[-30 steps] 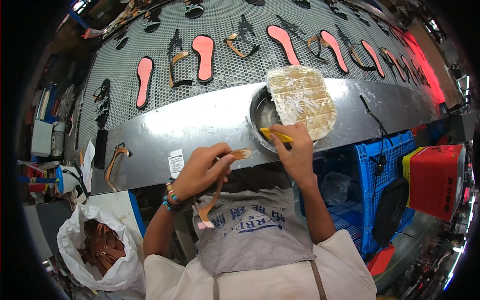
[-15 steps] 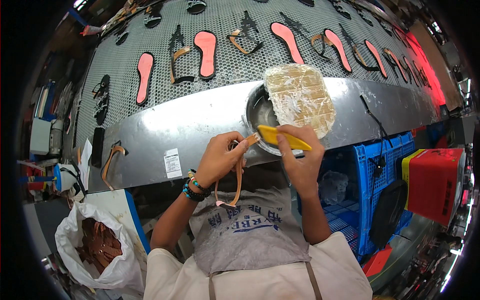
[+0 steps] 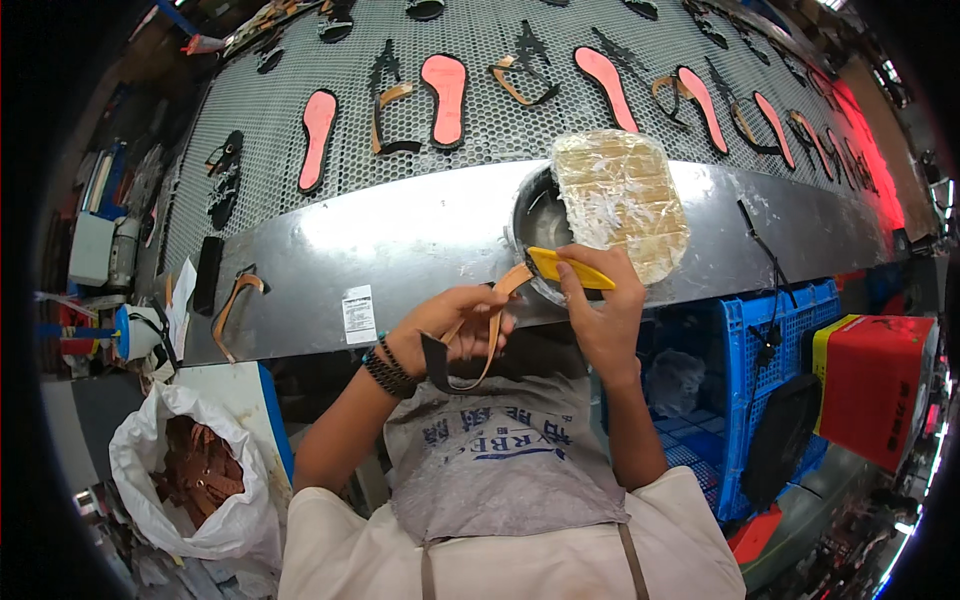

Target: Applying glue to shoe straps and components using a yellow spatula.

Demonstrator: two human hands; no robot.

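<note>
My left hand (image 3: 459,325) pinches a tan sandal strap (image 3: 513,280) with a black backing. One end of the strap points toward the pot, and the rest loops below my fingers to a dark end by my wrist. Between the fingers of my right hand (image 3: 604,305) is a flat yellow-handled brush (image 3: 581,270). Its dark tip touches or nearly touches the end of the strap; I cannot tell which. Just beyond both hands stands a round metal pot (image 3: 522,215), partly covered by a board wrapped in smeared tape (image 3: 622,200).
Pink-topped soles (image 3: 443,100) and straps lie on a perforated conveyor (image 3: 270,150) beyond the metal ledge (image 3: 420,215). Another strap (image 3: 236,314) rests at the ledge's left. A white sack of brown straps (image 3: 150,490) is lower left; a blue crate (image 3: 735,400) and red box (image 3: 875,390) are right.
My left hand has turned over, swinging the strap's loop so its dark end shows near my wrist. The brush stays at the strap's upper end. The whole view has shifted slightly.
</note>
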